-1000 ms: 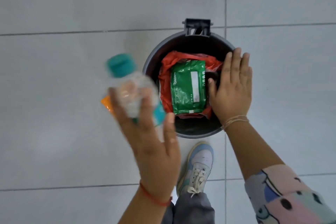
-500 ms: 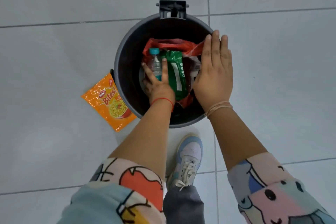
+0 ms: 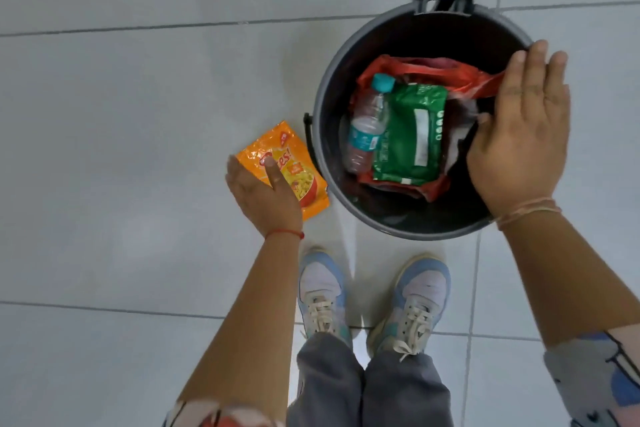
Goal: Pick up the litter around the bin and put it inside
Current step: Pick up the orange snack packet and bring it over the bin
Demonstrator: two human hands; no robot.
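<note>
Reaching down, the left hand (image 3: 265,196) spreads open over the orange packet (image 3: 291,168) on the floor just left of the bin (image 3: 322,107), its grip not yet closed. The right hand (image 3: 519,135), flat and released, rests on the bin's right rim, likely to steady it. Bottle (image 3: 367,125) and green pack (image 3: 410,137) lie inside.

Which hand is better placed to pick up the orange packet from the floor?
The left hand. It is open right over the orange packet, left of the bin. The right hand rests across the bin's far rim, with the whole bin between it and the packet.
</note>
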